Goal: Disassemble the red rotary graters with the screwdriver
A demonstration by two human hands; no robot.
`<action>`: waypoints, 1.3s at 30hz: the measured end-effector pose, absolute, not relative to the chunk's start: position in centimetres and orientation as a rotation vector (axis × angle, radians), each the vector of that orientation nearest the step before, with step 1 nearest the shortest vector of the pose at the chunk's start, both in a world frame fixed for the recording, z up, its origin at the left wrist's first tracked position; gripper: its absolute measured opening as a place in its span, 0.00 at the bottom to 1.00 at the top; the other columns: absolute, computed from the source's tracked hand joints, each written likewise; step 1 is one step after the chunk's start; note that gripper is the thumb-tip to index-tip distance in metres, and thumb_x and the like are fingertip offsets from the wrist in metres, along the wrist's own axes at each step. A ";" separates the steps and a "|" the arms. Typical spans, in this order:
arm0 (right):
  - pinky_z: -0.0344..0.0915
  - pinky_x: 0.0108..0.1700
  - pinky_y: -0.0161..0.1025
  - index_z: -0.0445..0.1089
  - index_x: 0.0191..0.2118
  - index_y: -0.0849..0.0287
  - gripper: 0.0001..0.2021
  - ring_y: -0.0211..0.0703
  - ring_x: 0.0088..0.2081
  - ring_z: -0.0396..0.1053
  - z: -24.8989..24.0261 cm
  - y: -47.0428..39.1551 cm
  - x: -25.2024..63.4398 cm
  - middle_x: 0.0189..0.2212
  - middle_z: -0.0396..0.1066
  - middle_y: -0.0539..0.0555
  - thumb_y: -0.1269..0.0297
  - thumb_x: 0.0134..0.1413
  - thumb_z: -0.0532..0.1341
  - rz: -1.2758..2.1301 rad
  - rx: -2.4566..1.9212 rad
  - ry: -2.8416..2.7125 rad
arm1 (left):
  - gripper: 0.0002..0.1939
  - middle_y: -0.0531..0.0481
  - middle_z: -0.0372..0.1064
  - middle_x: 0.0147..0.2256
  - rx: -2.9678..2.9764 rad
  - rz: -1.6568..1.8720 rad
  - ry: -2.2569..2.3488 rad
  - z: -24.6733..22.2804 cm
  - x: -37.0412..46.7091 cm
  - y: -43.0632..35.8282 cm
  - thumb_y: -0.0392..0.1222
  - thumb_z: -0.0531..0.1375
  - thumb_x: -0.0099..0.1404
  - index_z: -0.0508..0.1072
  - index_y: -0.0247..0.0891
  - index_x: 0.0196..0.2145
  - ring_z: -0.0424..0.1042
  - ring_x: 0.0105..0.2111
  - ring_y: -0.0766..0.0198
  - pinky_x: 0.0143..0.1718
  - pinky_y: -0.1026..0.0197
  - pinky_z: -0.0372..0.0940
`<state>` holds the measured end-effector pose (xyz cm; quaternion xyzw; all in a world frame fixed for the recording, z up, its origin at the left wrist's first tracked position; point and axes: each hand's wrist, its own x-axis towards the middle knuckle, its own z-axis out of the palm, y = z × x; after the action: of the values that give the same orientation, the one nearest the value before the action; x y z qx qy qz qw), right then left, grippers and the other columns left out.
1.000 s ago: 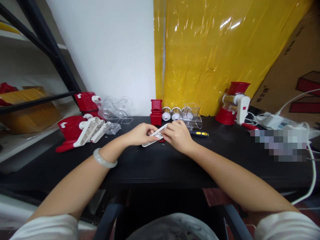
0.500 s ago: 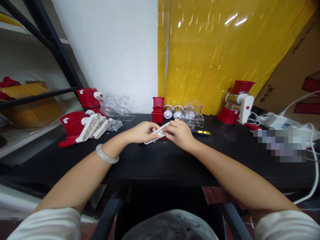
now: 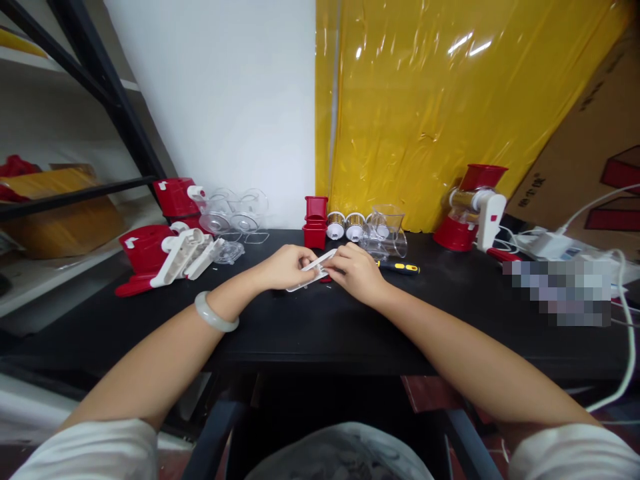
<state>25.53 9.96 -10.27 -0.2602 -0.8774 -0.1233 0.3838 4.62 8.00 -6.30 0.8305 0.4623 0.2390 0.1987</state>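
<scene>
Between my hands, above the black table, is a long white plastic piece (image 3: 299, 287), shaped like a hollow crank arm and tilted up to the right. My left hand (image 3: 286, 267) grips its left part with thumb and fingers. My right hand (image 3: 356, 270) is closed on its upper right end; what its fingertips press there is hidden. A small red piece (image 3: 326, 280) lies on the table just under the hands. Behind my right hand a screwdriver (image 3: 400, 267) with a black and yellow handle lies partly covered.
Red plastic boxes (image 3: 316, 235), grater drums (image 3: 355, 227) and clear housings (image 3: 390, 241) stand at the back. Red bases (image 3: 145, 250) and white handle pieces (image 3: 183, 253) are on the left. An assembled rotary grater (image 3: 463, 210) and white cables (image 3: 625, 340) are on the right.
Both hands keep hold of the white piece, which has tipped slightly flatter. Otherwise only a slight shift of the view shows.
</scene>
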 end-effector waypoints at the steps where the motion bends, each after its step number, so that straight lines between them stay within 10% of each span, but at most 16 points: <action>1: 0.59 0.37 0.39 0.76 0.35 0.57 0.09 0.44 0.34 0.61 -10.3 10.0 25.5 0.29 0.69 0.55 0.63 0.61 0.59 -0.304 -0.657 -2.238 | 0.12 0.53 0.69 0.25 2.322 0.667 1.291 -6.3 4.6 8.0 0.46 0.63 0.55 0.76 0.35 0.32 0.66 0.24 0.69 0.25 0.68 0.58; 39: 0.62 0.37 0.38 0.73 0.33 0.60 0.04 0.41 0.31 0.65 -10.1 9.4 24.8 0.27 0.69 0.52 0.67 0.55 0.61 0.136 -0.771 -2.035 | 0.17 0.48 0.75 0.31 2.380 0.803 1.432 -6.2 4.5 8.2 0.53 0.61 0.60 0.77 0.35 0.36 0.69 0.26 0.66 0.27 0.66 0.58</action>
<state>24.83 9.39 -10.12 -0.3136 -0.8277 0.0554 0.4621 4.47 8.17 -6.18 0.8168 0.4912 0.2757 0.1247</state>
